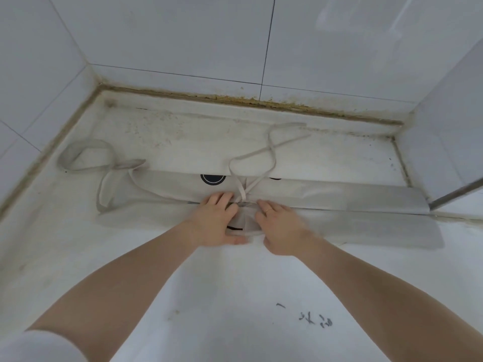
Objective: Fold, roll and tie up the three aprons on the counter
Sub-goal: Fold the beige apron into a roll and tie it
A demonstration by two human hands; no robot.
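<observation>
The apron (326, 202) is laid as a long folded band across the counter (235, 283), w/ the neck loop (83, 158) trailing off its left end. At the band's centre the left hand (214, 220) is pressed flat, fingers spread, thumb at the near edge. Just right of centre, the right hand (279, 228) is curled over the fold; whether cloth is pinched cannot be told. Waist ties (261, 158) are strewn behind centre. For a tight roll, edges should be kept aligned & ties kept free.

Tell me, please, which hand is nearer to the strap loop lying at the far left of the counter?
Left. The left hand rests on the apron, right of the strap loop; the right hand lies farther right.
</observation>
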